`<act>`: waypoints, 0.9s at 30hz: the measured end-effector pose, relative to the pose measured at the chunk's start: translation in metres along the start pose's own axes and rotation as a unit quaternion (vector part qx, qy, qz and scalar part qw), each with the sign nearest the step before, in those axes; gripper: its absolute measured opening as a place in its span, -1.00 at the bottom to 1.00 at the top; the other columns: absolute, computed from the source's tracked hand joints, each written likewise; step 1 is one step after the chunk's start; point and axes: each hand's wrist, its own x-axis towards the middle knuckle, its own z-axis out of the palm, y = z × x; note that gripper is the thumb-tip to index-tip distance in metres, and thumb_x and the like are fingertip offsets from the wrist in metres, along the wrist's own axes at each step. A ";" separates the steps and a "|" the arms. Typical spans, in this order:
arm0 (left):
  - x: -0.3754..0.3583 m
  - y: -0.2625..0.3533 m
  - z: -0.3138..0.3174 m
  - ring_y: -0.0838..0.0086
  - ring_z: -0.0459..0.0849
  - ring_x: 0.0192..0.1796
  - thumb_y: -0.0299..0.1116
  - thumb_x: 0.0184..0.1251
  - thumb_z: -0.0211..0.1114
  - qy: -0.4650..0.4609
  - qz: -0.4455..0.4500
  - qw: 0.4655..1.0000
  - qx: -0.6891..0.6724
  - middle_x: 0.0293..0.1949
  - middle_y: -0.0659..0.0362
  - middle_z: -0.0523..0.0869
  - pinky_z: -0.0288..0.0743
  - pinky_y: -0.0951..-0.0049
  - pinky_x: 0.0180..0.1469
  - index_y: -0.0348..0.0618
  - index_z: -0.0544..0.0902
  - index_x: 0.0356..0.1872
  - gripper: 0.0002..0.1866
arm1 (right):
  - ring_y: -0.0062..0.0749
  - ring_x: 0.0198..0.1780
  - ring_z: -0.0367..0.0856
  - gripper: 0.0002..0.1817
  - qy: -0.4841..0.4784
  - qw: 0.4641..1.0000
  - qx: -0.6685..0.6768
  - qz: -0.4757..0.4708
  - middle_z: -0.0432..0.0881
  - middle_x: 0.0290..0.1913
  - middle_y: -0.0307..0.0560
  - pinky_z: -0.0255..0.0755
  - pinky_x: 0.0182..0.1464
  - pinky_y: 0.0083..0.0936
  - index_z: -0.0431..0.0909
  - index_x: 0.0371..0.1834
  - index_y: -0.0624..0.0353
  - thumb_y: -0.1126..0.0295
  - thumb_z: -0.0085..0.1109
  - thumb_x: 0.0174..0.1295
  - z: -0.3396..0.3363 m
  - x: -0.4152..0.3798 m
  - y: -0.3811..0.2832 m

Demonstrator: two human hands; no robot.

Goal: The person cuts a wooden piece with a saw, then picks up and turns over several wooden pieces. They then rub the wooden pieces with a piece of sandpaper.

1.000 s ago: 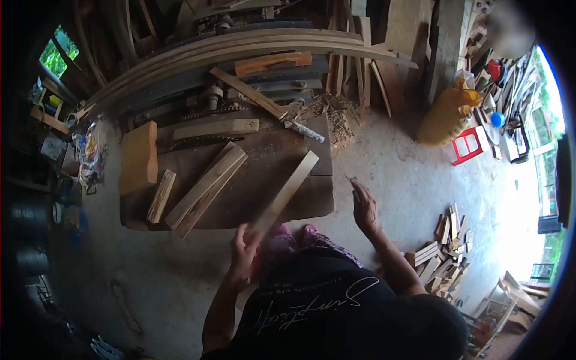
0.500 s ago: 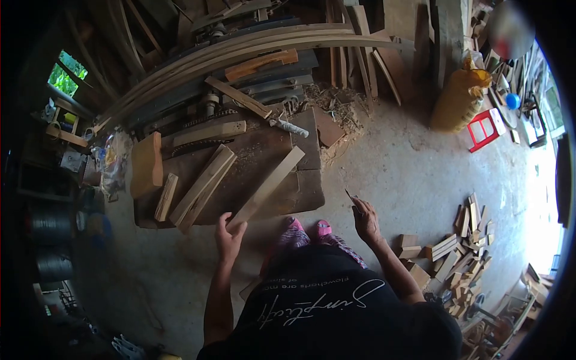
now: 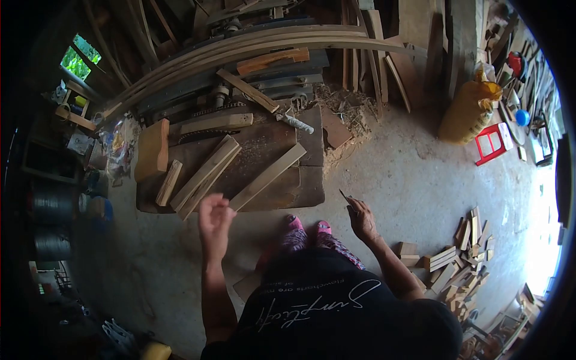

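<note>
My left hand (image 3: 215, 225) is empty, its fingers loosely curled and a little blurred, just off the near edge of the low dark worktop (image 3: 282, 135). Beside it, a straight wooden strip (image 3: 269, 176) lies slanted on the worktop. To the left rest a pair of longer wood pieces (image 3: 207, 174) side by side and a short wood block (image 3: 169, 183). Over the floor at the right, my right hand (image 3: 363, 219) is closed around a thin, dark pencil (image 3: 343, 194), its point sticking out past the fingers.
A flat, curved-edge board (image 3: 153, 150) lies at the worktop's left. Long planks (image 3: 270, 43) cross behind it. A yellow sack (image 3: 468, 111) and red stool (image 3: 493, 143) stand at the right, with a heap of wood offcuts (image 3: 459, 258) nearer me. Shavings (image 3: 348, 111) litter the floor.
My left hand has let go of the wooden strip and moved left; the strip now lies on the worktop. My right hand still holds the pencil, and the view has shifted slightly.
</note>
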 end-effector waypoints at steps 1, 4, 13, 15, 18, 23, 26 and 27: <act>-0.007 0.025 0.012 0.60 0.54 -0.37 -0.36 0.38 0.16 -0.021 0.031 0.998 -0.057 -0.43 0.24 0.59 0.42 0.56 -0.22 -0.29 0.55 -0.29 -0.82 | 0.05 0.02 0.53 -0.70 -0.009 1.000 0.012 -0.009 0.59 -0.03 0.16 0.40 0.07 -0.24 0.50 0.03 0.28 0.47 0.06 0.23 0.001 0.001 -0.002; -0.027 0.069 0.011 0.59 0.52 -0.43 -0.35 0.25 0.29 -0.342 0.053 0.931 -0.118 -0.46 0.23 0.59 0.35 0.46 -0.13 -0.19 0.59 -0.31 -0.87 | 0.05 0.04 0.52 -0.70 -0.017 0.999 0.021 -0.034 0.58 -0.02 0.16 0.40 0.08 -0.24 0.50 0.02 0.28 0.47 0.07 0.23 0.003 0.002 -0.003; -0.064 0.151 0.054 0.46 0.42 -0.23 -0.12 0.23 0.29 -0.771 0.231 0.565 -0.180 -0.27 0.29 0.48 0.14 0.20 -0.09 0.11 0.67 -0.27 -0.84 | 0.02 0.02 0.52 -0.68 -0.019 0.999 0.021 -0.044 0.59 -0.04 0.14 0.38 0.10 -0.23 0.48 0.05 0.29 0.44 0.05 0.24 -0.019 -0.004 -0.001; -0.064 0.153 0.061 0.40 0.37 -0.24 -0.07 0.22 0.26 -0.791 0.246 0.541 -0.147 -0.25 0.27 0.45 0.04 0.19 -0.12 0.13 0.68 -0.26 -0.80 | 0.04 0.01 0.53 -0.70 -0.002 0.999 0.018 -0.046 0.59 -0.03 0.16 0.42 0.05 -0.24 0.49 0.02 0.30 0.44 0.08 0.24 -0.024 -0.009 0.004; -0.071 0.158 0.073 0.37 0.35 -0.22 -0.10 0.24 0.26 -0.795 0.265 0.532 -0.122 -0.23 0.26 0.43 0.03 0.22 -0.11 0.15 0.66 -0.30 -0.85 | 0.05 0.00 0.53 -0.71 0.011 0.999 0.013 -0.032 0.59 -0.04 0.16 0.42 0.04 -0.24 0.50 0.01 0.31 0.44 0.07 0.24 -0.028 -0.018 0.012; -0.094 0.147 0.082 0.38 0.38 -0.17 -0.16 0.24 0.27 -0.759 0.345 0.533 -0.144 -0.20 0.27 0.44 0.10 0.18 -0.07 0.11 0.62 -0.37 -0.88 | 0.06 -0.01 0.53 -0.72 0.039 0.999 0.015 -0.026 0.60 -0.05 0.16 0.42 0.05 -0.24 0.51 -0.01 0.31 0.44 0.08 0.24 -0.034 -0.029 0.022; -0.097 0.141 0.075 0.40 0.43 -0.10 -0.24 0.23 0.28 -0.615 0.465 0.621 -0.140 -0.17 0.28 0.47 0.17 0.16 0.05 0.10 0.60 -0.42 -0.92 | 0.07 -0.03 0.54 -0.72 0.092 0.995 0.013 -0.045 0.60 -0.08 0.17 0.43 0.03 -0.23 0.51 0.00 0.29 0.46 0.09 0.23 -0.038 -0.035 0.030; -0.100 0.139 0.070 0.41 0.45 -0.05 -0.29 0.22 0.29 -0.495 0.542 0.669 -0.116 -0.16 0.29 0.48 0.19 0.17 0.13 0.10 0.60 -0.43 -0.94 | 0.07 0.02 0.51 -0.70 0.073 0.997 0.022 -0.017 0.58 -0.05 0.18 0.36 0.10 -0.20 0.49 0.03 0.28 0.45 0.06 0.25 -0.035 -0.038 0.043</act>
